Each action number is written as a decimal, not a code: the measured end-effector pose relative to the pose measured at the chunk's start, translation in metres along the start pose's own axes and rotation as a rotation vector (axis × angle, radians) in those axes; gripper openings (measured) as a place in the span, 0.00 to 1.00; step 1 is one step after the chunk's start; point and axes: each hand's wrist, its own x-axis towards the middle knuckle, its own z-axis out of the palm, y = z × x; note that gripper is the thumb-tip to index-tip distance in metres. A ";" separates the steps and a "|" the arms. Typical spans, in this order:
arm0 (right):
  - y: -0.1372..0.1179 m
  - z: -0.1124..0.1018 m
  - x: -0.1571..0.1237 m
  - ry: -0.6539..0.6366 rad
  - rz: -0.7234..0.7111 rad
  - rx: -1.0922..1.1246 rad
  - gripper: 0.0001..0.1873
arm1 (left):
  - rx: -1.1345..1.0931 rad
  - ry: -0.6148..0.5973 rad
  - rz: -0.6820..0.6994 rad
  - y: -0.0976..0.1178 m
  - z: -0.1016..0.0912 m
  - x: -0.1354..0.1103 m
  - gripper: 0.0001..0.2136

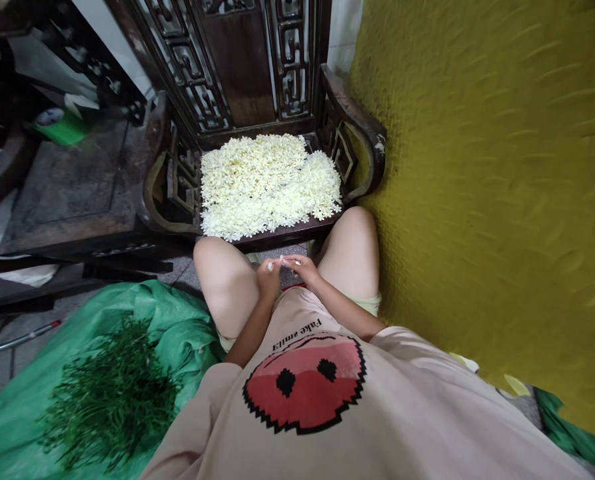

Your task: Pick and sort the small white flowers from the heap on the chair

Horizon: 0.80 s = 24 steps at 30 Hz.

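Between my knees, my left hand [268, 279] and my right hand [306, 269] meet at the fingertips. Both are closed in a pinch around a tiny white flower [282, 259]. Another bit of white blossom [270, 266] shows at my left fingers, and a small pale piece [298, 262] lies against my right fingers. Just beyond them, a thick layer of white and pale yellow flowers [257, 177] covers the seat of a dark carved wooden chair [250, 80]. The pieces in my hands are too small to make out in detail.
A heap of thin green stems [114, 393] lies on a green plastic sheet [177, 310] at lower left. Left of the chair stands a dark wooden side table [72, 180] bearing a green container [62, 127]. A yellow textured surface [487, 200] rises close on the right.
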 end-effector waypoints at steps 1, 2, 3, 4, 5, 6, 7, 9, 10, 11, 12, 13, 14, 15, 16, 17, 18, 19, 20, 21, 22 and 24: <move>-0.001 0.000 0.000 0.008 -0.021 -0.007 0.18 | 0.002 -0.003 0.004 0.001 0.000 0.000 0.10; -0.002 0.001 -0.001 0.018 -0.040 -0.015 0.17 | 0.004 -0.006 0.007 0.002 0.000 0.000 0.10; -0.003 0.001 -0.001 0.031 -0.057 -0.026 0.16 | 0.008 -0.009 0.008 0.003 0.000 -0.001 0.10; -0.003 0.002 -0.001 0.043 -0.072 -0.039 0.15 | 0.012 -0.013 0.008 0.004 0.000 -0.001 0.10; -0.004 0.002 -0.001 0.051 -0.087 -0.050 0.14 | 0.013 -0.016 0.004 0.005 0.000 -0.001 0.10; -0.004 0.002 -0.001 0.057 -0.101 -0.059 0.14 | 0.008 -0.019 -0.003 0.006 0.000 -0.001 0.10; -0.004 0.002 -0.001 0.058 -0.112 -0.065 0.14 | -0.004 -0.020 -0.014 0.007 0.000 -0.001 0.10; -0.004 0.002 0.000 0.052 -0.114 -0.072 0.14 | -0.054 -0.016 -0.065 0.006 0.001 0.000 0.10; -0.003 0.001 0.000 0.051 -0.104 -0.073 0.15 | -0.090 -0.019 -0.102 0.005 0.001 0.001 0.10; -0.003 0.001 0.001 0.053 -0.089 -0.073 0.15 | -0.129 -0.025 -0.142 0.004 0.002 0.001 0.10; -0.002 0.001 0.001 0.058 -0.071 -0.069 0.16 | -0.169 -0.034 -0.180 0.003 0.003 0.002 0.11; -0.002 0.001 0.001 0.066 -0.051 -0.062 0.17 | -0.205 -0.043 -0.210 0.002 0.004 0.002 0.12; -0.001 0.001 0.002 0.073 -0.031 -0.051 0.17 | -0.237 -0.054 -0.233 0.001 0.004 0.003 0.12; 0.000 0.001 0.002 0.078 -0.014 -0.037 0.18 | -0.264 -0.064 -0.247 0.000 0.005 0.003 0.13; 0.000 0.001 0.002 0.078 0.000 -0.022 0.18 | -0.285 -0.070 -0.255 -0.001 0.005 0.003 0.13; 0.001 0.001 0.002 0.077 0.012 -0.007 0.18 | -0.300 -0.075 -0.259 -0.002 0.005 0.004 0.14; 0.001 0.000 0.002 0.073 0.022 0.007 0.18 | -0.311 -0.079 -0.261 -0.003 0.005 0.004 0.15; 0.001 0.000 0.002 0.069 0.029 0.020 0.18 | -0.320 -0.081 -0.259 -0.003 0.004 0.004 0.15; 0.002 0.000 0.002 0.065 0.036 0.034 0.18 | -0.325 -0.082 -0.255 -0.004 0.004 0.004 0.15; 0.002 0.000 0.002 0.062 0.044 0.050 0.18 | -0.328 -0.083 -0.249 -0.004 0.004 0.005 0.16; 0.002 0.000 0.002 0.057 0.055 0.070 0.18 | -0.327 -0.087 -0.244 -0.004 0.003 0.005 0.16; 0.001 0.000 0.001 0.036 0.087 0.120 0.18 | -0.318 -0.095 -0.236 -0.003 0.003 0.005 0.16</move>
